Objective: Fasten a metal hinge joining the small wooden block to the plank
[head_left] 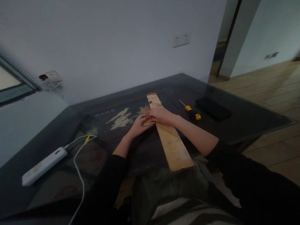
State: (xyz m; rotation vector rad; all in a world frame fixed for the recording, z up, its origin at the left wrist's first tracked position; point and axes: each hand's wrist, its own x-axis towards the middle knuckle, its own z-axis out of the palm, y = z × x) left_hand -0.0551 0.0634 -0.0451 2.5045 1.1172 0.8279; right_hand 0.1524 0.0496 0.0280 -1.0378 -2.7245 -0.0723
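Observation:
A long, flat wooden board [174,145] lies lengthwise on the dark table, its near end jutting past the front edge toward my lap. My right hand [163,116] rests across the board's upper part, fingers bent over its left side. Close against it, my left hand [140,125] has its fingers curled on a small light wooden piece [148,122] beside the board. The fingertips of both hands meet there and partly hide this piece. Whether it is joined to the board I cannot tell.
A yellow-and-black screwdriver [192,113] lies right of the board, beside a flat black object [213,108]. On the left is a white power strip [44,166] with a white cable [79,175] trailing off the near edge. The table [132,153] meets a wall behind.

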